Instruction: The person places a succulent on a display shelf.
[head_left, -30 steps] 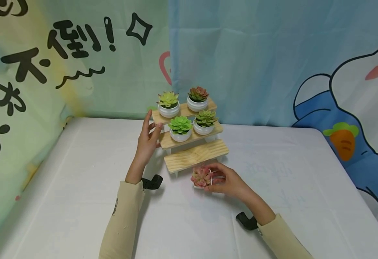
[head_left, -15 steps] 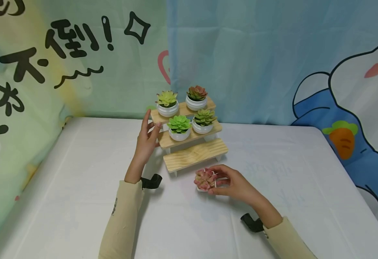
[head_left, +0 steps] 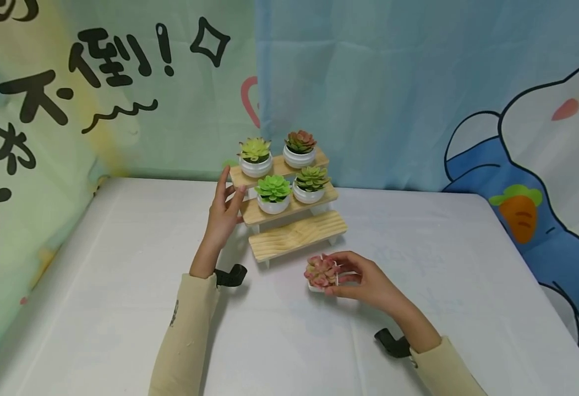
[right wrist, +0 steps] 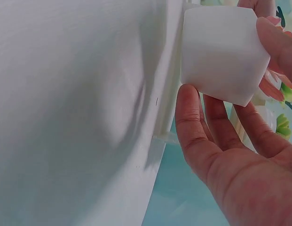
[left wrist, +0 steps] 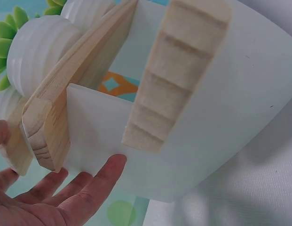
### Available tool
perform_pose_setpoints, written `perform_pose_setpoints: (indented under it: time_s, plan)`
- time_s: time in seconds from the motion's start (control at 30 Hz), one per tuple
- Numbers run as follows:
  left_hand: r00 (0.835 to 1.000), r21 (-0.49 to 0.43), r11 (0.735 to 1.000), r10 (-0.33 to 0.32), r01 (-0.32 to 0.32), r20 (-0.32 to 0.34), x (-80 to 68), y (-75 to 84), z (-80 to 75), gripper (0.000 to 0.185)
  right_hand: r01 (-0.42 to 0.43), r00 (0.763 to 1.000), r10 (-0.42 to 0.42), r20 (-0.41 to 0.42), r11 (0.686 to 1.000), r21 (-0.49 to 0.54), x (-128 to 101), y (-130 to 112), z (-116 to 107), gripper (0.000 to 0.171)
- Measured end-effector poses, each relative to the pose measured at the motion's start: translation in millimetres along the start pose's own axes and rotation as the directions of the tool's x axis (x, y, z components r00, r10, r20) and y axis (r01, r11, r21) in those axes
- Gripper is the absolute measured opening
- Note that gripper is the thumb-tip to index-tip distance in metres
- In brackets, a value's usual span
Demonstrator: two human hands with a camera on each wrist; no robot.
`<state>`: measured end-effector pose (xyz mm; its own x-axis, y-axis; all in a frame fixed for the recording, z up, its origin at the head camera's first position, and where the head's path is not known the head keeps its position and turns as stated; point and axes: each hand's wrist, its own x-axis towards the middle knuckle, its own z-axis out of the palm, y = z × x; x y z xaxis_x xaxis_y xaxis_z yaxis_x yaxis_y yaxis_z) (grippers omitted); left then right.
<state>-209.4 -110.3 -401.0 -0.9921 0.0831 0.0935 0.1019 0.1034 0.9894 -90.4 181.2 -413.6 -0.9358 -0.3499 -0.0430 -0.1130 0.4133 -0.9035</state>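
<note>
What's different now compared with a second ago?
The right hand, gripping the pink succulent pot, has carried it a little to the right across the white table, away from the wooden stand. The left hand stays against the stand's left side; the four pots on the shelves are unmoved.

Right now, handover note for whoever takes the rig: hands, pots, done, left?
Left hand: fingers straight, resting against the left end of the wooden tiered stand.
Right hand: grips the pink succulent pot, a white square pot, low over the white table just in front of the stand.
Done: four white pots stand on the shelves, two on top, two in the middle.
Left: the bottom shelf is bare; the pink pot is not on it.
</note>
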Motion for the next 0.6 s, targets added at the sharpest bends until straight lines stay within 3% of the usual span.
perform_pose_setpoints:
  time_s: [0.23, 0.6]
  plan:
    - [1.0, 0.007, 1.0, -0.009, 0.009, -0.008, -0.3, -1.0, -1.6, 0.065, 0.006, 1.0, -0.006, -0.03, 1.0, 0.004, -1, 2, -3, 0.055]
    - [1.0, -0.003, 1.0, 0.004, -0.004, -0.005, 1.5, -2.2, 0.3, 0.066, -0.047, 0.979, 0.062, -0.192, 0.996, 0.08, 7, -6, -13, 0.062]
